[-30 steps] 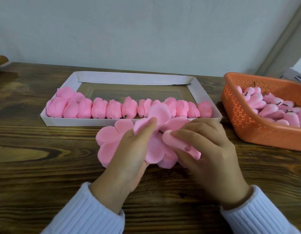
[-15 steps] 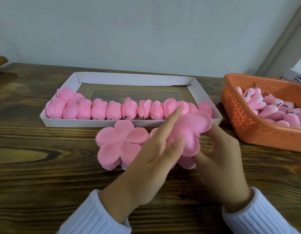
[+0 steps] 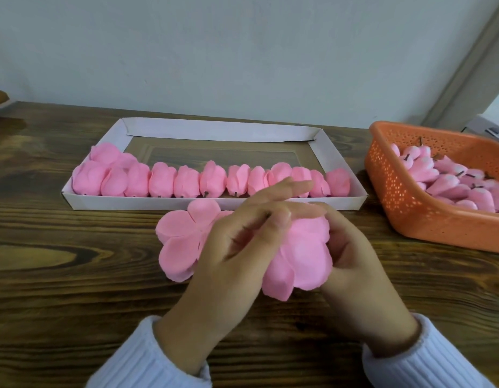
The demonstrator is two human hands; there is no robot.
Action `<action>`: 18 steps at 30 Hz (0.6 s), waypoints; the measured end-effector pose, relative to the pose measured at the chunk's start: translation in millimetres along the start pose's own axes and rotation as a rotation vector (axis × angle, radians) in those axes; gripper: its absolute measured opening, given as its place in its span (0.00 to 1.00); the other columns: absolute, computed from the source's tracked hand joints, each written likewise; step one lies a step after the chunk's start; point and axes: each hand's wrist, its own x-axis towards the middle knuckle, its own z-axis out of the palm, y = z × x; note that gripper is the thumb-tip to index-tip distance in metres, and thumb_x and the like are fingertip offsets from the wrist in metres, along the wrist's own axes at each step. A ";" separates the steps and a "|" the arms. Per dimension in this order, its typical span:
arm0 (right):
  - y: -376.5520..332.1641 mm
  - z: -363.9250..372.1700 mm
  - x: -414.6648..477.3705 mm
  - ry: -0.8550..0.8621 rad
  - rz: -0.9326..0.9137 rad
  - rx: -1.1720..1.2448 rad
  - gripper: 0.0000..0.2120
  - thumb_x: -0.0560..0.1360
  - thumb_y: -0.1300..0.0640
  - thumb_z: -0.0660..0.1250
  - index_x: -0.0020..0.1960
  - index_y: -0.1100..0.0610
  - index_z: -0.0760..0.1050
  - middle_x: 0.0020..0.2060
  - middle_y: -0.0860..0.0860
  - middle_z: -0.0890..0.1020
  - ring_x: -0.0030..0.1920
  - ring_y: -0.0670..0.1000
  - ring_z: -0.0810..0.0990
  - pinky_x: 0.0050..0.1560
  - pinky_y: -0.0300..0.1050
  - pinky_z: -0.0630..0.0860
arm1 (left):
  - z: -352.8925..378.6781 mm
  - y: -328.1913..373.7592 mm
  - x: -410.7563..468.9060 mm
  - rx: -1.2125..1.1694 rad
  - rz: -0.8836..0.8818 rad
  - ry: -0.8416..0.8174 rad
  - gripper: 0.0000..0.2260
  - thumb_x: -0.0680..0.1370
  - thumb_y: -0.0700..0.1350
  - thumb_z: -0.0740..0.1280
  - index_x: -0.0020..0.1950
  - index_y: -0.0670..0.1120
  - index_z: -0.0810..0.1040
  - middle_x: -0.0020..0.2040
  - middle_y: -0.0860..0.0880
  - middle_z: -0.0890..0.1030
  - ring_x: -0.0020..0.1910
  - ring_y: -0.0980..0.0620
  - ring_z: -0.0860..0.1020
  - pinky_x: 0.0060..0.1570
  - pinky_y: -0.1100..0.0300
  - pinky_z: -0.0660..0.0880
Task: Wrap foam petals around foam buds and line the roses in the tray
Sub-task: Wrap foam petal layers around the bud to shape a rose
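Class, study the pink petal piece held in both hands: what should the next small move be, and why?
Probably press the loose lower petals inward to tighten the wrap. The petal piece, cupped by the right hand and pinched on top by the left hand, flares open below, unlike the closed roses lined in the tray.

Row of pink roses (image 3: 186,180) in white tray (image 3: 214,130)
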 end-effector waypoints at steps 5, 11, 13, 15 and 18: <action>1.5 -4.5 3.4 0.077 -0.004 0.033 0.33 0.64 0.73 0.69 0.66 0.55 0.67 0.55 0.49 0.82 0.50 0.47 0.81 0.42 0.36 0.78 | 0.2 0.1 1.1 0.311 0.139 0.094 0.11 0.79 0.47 0.57 0.54 0.54 0.79 0.58 0.64 0.78 0.66 0.61 0.71 0.65 0.66 0.66; -1.8 -12.1 2.5 0.200 -0.238 -0.059 0.23 0.69 0.59 0.67 0.64 0.53 0.68 0.61 0.55 0.76 0.61 0.53 0.75 0.55 0.44 0.72 | 0.6 -5.0 -1.5 0.596 0.102 -0.090 0.12 0.78 0.53 0.59 0.56 0.58 0.80 0.76 0.53 0.59 0.77 0.54 0.51 0.75 0.56 0.48; -2.7 -6.7 -0.2 0.077 -0.225 -0.125 0.31 0.71 0.48 0.71 0.68 0.55 0.64 0.64 0.57 0.74 0.64 0.55 0.74 0.59 0.43 0.71 | 4.1 -6.8 -5.3 0.629 0.106 -0.149 0.13 0.77 0.54 0.59 0.55 0.58 0.82 0.78 0.50 0.53 0.78 0.50 0.45 0.75 0.55 0.42; -3.6 -1.0 -2.1 -0.019 -0.196 -0.162 0.38 0.71 0.44 0.72 0.72 0.57 0.59 0.64 0.55 0.74 0.63 0.55 0.75 0.61 0.43 0.72 | 3.9 -7.1 -6.4 0.632 0.110 -0.167 0.13 0.77 0.56 0.59 0.54 0.59 0.82 0.78 0.47 0.50 0.78 0.46 0.43 0.74 0.45 0.43; -4.8 2.5 -2.9 -0.063 -0.154 -0.148 0.43 0.68 0.47 0.75 0.74 0.55 0.55 0.60 0.52 0.78 0.61 0.52 0.77 0.59 0.45 0.75 | 0.4 -1.7 -2.9 0.570 0.057 -0.184 0.13 0.78 0.59 0.57 0.55 0.59 0.79 0.79 0.49 0.49 0.77 0.45 0.44 0.72 0.37 0.48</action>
